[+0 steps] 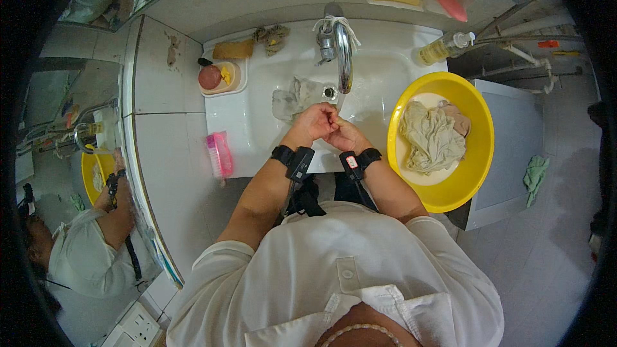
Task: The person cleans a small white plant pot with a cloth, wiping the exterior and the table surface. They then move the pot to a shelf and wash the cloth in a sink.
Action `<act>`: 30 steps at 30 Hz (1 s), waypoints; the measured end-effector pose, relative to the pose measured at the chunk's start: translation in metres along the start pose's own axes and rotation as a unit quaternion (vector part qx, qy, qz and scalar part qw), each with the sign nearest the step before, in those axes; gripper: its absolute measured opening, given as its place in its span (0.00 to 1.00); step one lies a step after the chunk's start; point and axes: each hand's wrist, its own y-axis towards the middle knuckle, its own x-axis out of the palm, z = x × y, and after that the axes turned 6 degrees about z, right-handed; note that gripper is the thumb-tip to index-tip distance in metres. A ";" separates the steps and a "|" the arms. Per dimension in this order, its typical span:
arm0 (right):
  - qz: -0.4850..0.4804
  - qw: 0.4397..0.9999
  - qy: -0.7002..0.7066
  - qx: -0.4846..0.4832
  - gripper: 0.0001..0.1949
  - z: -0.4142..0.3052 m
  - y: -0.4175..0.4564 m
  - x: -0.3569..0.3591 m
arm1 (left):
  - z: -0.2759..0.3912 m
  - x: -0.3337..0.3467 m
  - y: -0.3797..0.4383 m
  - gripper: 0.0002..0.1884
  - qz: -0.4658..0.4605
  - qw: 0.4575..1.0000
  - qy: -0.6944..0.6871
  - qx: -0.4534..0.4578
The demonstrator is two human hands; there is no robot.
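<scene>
My left hand [312, 123] and my right hand [348, 135] meet over the white sink [260, 140], fingertips touching, just below the drain [329, 92]. Whether anything small is between the fingers cannot be told. Above them curves the chrome faucet [342, 53], with a white tie around its base. A wet grey cloth [294, 99] lies in the basin left of the drain. At the right, a yellow plastic basin [483, 149] holds bunched pale cloth [431, 137] and a tan cloth [455, 118] in whitish liquid.
A pink brush [220, 154] lies on the sink's left edge. Behind it are a soap box [234, 79], a sponge [233, 50] and a crumpled cloth [274, 40]. A pump bottle [443, 48] stands at the back right. A mirror [72, 130] covers the left wall.
</scene>
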 end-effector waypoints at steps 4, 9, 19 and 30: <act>0.066 0.996 -0.032 -0.047 0.11 0.001 0.005 -0.011 | -0.002 -0.007 0.007 0.02 0.025 0.999 0.010 0.042; 0.227 0.848 -0.273 -0.393 0.14 0.001 0.017 -0.004 | -0.007 0.013 -0.002 0.05 0.162 0.954 0.182 0.172; 0.308 0.623 -0.563 -0.447 0.08 -0.006 -0.003 0.014 | 0.004 0.023 -0.013 0.06 0.215 0.911 0.311 0.163; 0.277 0.571 -0.584 -0.507 0.10 -0.002 -0.014 0.014 | 0.027 0.034 -0.016 0.12 0.119 0.880 0.459 0.009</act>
